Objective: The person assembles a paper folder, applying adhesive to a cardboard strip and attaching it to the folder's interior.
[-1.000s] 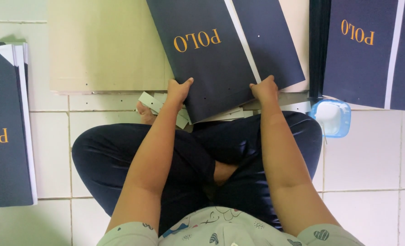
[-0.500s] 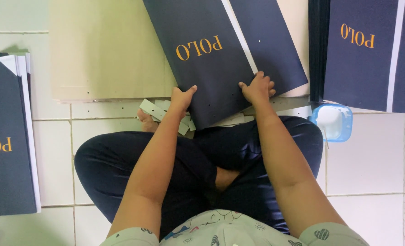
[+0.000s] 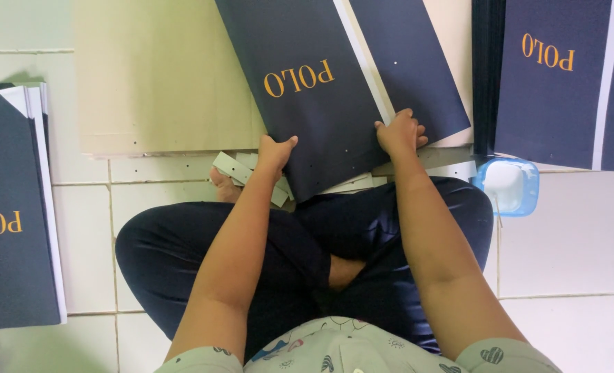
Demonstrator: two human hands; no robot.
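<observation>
Both bare forearms extended forward from torso, roughly parallel, elbows slightly bent. Left hand (image 3: 274,153): palm down, fingers curled, thumb spread toward right. Right hand (image 3: 399,132): palm down, knuckles raised, fingers bent and pressing downward. Hands well apart, level with each other. Legs crossed beneath forearms.

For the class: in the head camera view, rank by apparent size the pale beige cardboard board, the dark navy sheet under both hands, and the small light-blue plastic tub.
1. Dark navy sheet and pale beige cardboard board: alike, both cut off or overlapped, so unranked.
2. Small light-blue plastic tub, clearly smallest.
</observation>
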